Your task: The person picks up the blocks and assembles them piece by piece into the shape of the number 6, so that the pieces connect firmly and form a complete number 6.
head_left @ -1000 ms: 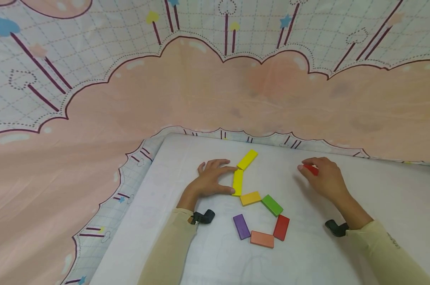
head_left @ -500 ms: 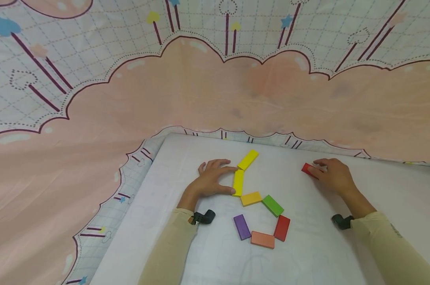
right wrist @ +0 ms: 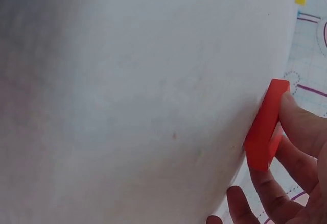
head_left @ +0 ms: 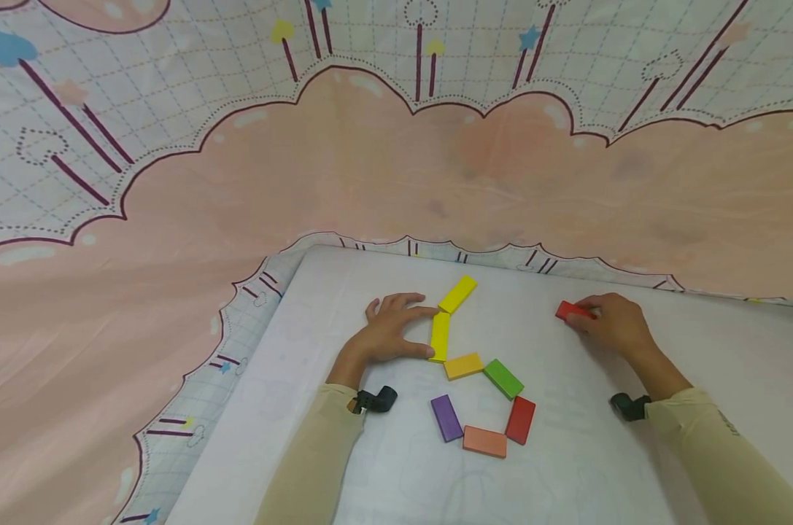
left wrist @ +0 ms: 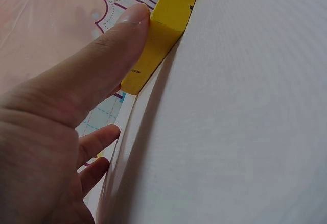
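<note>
On the white tabletop [head_left: 370, 284], my left hand [head_left: 384, 332] spans a long yellow block [head_left: 439, 337]. Its thumb is at the near end and its index finger at the far end; the left wrist view shows the thumb against that same yellow block [left wrist: 161, 35]. Off to the right, my right hand [head_left: 621, 325] pinches a red block [head_left: 567, 310] between thumb and fingers. Seen from the right wrist, the red block [right wrist: 265, 124] is close over the white surface, with the thumb on one side and fingers underneath.
A second yellow block [head_left: 458, 294] angles away from the first. From its near end, a curved chain continues: orange-yellow block [head_left: 463, 366], green block [head_left: 504, 378], another red block [head_left: 520, 421], salmon block [head_left: 484, 442] and purple block [head_left: 446, 418]. A patterned pink cloth [head_left: 396, 182] rises behind.
My right hand has shifted a little to the right and its grip on the red block has changed, so more of the block's left end shows. The left hand has stayed put.
</note>
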Motion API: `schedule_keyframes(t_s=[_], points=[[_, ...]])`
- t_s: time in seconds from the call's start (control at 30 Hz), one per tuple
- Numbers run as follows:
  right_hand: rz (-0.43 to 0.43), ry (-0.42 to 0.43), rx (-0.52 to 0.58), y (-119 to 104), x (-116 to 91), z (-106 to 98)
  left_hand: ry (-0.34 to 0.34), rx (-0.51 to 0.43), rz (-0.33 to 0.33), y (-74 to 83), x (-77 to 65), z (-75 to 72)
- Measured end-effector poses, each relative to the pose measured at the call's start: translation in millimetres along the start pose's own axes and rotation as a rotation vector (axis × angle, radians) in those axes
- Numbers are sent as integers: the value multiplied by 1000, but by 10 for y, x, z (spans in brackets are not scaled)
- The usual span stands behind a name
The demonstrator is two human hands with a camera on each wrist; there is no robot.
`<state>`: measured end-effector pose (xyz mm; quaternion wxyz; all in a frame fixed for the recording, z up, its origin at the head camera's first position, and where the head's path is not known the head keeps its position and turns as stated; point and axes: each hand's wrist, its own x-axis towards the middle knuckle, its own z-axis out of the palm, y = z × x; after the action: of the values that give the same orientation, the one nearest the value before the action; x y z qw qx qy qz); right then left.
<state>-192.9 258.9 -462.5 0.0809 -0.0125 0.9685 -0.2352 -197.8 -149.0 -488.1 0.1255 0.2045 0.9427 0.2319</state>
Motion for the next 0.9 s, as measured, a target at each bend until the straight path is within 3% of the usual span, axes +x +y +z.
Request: schedule_keyframes(t_s=[0.17, 0.47, 0.9], points=[[23, -6, 54, -17, -13, -17, -5, 4, 1, 8, 0, -10], [115, -142, 172, -89, -22, -51, -5, -1, -5, 16, 0, -15], [98, -335, 468, -375, -183, 17, -3, -14, 14, 17, -7, -24]])
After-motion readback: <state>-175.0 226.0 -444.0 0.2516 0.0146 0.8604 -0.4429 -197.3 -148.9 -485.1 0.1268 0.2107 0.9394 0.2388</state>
